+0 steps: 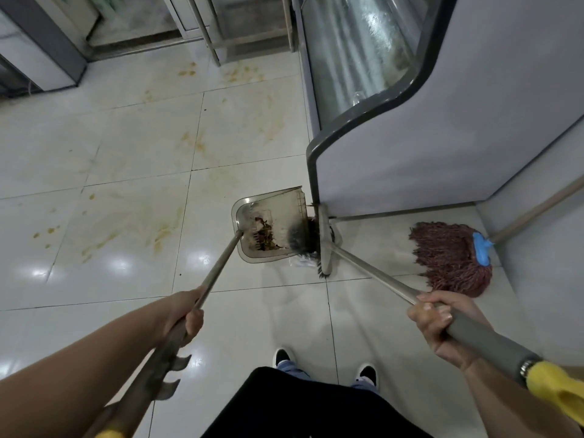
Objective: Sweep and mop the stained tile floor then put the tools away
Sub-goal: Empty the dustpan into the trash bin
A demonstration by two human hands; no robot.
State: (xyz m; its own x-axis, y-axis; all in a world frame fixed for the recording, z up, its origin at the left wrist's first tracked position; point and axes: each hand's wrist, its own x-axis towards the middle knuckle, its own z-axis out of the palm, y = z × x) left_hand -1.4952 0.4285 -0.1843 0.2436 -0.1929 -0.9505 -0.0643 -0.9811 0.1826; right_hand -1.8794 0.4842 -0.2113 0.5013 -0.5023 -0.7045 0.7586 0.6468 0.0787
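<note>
Gripping the long metal handle of the dustpan (271,227) in my left hand (183,314), fingers wrapped right round it, I had the pan sitting flat on the tile floor (126,159) with its open mouth turned toward the broom. My right hand (442,320) was clenched around the grey grip of the broom (324,245), thumb lying along the shaft. The broom head stood on its edge against the pan's mouth, its dark bristles pushed partly inside, and it was tucked right up to the corner of the grey display counter (426,147). Inside the clear pan lay a small heap of brown leafy debris (264,233).

Just to the right of the broom, the mop (452,257) rested on the floor, its reddish-brown strands spread out, a blue collar joining them to a pale handle that slanted up past the counter's side. The two did not touch.

Yellow-brown stains (164,235) streaked and spotted the glossy tiles to the left of the pan and farther out toward the metal cabinet legs (211,42). My shoes (368,374) stood below, near the bottom of the view.
</note>
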